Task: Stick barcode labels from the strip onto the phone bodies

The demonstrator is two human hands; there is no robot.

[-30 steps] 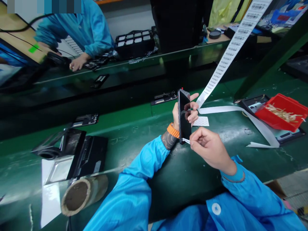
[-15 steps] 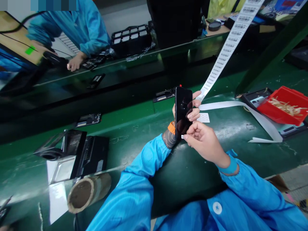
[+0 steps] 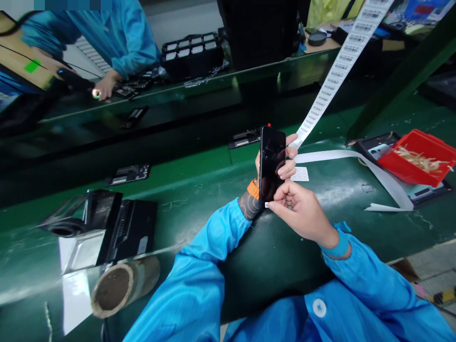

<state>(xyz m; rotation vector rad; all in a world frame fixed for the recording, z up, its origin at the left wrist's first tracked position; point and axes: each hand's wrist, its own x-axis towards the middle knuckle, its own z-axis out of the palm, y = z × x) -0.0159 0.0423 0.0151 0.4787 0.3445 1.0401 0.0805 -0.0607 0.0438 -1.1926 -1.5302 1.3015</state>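
Note:
A black smartphone (image 3: 272, 164) stands upright in my left hand (image 3: 289, 167), whose fingers wrap round its right edge from behind. Between the thumb and forefinger of my right hand (image 3: 302, 209) is a small white sticker (image 3: 267, 205), close to the phone's lower end. Whether the sticker touches the phone I cannot tell. Just behind my left fingers lies a white sheet of small stickers (image 3: 300, 174). A long strip of barcode labels (image 3: 333, 78) rises from beside those fingertips toward the upper right.
On the green bench (image 3: 199, 199) a red bin (image 3: 416, 159) of rubber bands rests at right, near curled white backing paper (image 3: 386, 185). Phone parts (image 3: 130, 174) lie on the belt side. A cardboard tube (image 3: 124, 285) and black box (image 3: 137, 228) stand at left. Across, a co-worker's hand (image 3: 107, 84) handles parts.
My right hand has shifted slightly left and down with the sticker, toward the phone's lower left corner. The phone stays in my left hand. The co-worker's hand has moved a little left.

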